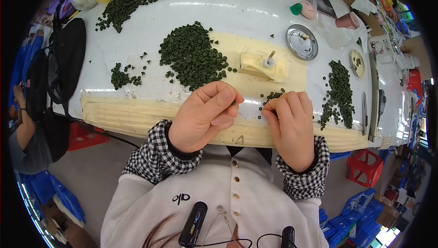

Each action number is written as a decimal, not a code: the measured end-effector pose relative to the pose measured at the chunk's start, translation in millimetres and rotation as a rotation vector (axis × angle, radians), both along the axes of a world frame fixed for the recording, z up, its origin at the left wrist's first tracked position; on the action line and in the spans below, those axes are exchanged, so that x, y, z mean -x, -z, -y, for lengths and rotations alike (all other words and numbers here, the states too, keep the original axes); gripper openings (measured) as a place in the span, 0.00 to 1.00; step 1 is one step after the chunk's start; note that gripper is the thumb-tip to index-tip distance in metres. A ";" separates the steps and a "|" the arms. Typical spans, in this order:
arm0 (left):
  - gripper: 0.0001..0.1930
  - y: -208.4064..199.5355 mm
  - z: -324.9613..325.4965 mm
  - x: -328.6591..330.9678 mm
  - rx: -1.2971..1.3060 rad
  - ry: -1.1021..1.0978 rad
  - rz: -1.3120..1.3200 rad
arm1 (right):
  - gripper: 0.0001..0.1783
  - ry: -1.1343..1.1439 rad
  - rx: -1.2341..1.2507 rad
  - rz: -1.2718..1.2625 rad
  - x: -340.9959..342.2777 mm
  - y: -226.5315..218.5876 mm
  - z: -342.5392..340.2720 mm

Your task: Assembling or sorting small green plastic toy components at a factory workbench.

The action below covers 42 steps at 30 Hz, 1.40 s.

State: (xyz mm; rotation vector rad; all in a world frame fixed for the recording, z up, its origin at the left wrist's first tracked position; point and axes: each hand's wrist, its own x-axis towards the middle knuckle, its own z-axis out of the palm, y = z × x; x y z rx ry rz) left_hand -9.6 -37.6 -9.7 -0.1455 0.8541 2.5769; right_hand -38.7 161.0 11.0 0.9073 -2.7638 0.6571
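At the white table's taped near edge (pixel 118 111), pinching a small dark green piece (pixel 233 103) with the left hand (pixel 203 118), thumb to fingertip, curling the other fingers loosely. Holding the right hand (pixel 292 127) beside a small green heap (pixel 273 96), bending fingers toward thumb, leaving unclear whether gripping anything. Facing a larger green heap (pixel 189 56) beyond the left hand, plus a taped block (pixel 255 68) to its right.

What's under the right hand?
Just beyond the right hand, small dark green pieces lie on the white table. Directly beneath its palm and curled fingers, the surface is covered; can't tell if more pieces are there.
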 end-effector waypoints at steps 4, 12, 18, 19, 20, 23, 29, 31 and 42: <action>0.10 1.0 0.8 -0.2 -0.057 -0.010 0.032 | 0.06 0.148 0.234 0.124 2.5 -5.0 -21.1; 0.10 2.0 0.3 -0.8 -0.047 -0.023 0.039 | 0.10 0.287 0.175 0.103 -6.6 -6.8 -43.2; 0.10 0.3 -1.3 0.2 -0.034 -0.018 0.042 | 0.14 0.166 0.043 0.001 -3.2 -2.3 -18.1; 0.10 0.1 -0.9 0.4 -0.032 -0.018 0.044 | 0.14 0.132 0.071 0.018 -4.6 -1.8 -14.4; 0.10 0.0 -0.7 0.8 -0.030 -0.016 0.046 | 0.15 0.100 0.098 0.035 -5.7 -1.2 -11.4; 0.10 1.3 -0.6 0.7 -0.039 -0.009 0.047 | 0.16 0.076 0.136 0.060 -7.6 -6.7 -16.4; 0.10 2.2 0.6 -1.6 -0.035 -0.022 0.043 | 0.15 0.308 0.137 0.293 -18.8 -17.0 -49.3; 0.10 2.5 -0.6 -1.1 -0.039 -0.014 0.036 | 0.14 0.285 0.147 0.283 -20.7 -14.4 -51.2; 0.10 1.0 -0.4 -0.2 -0.035 -0.013 0.033 | 0.06 0.188 0.275 0.233 -11.0 -0.9 -27.8</action>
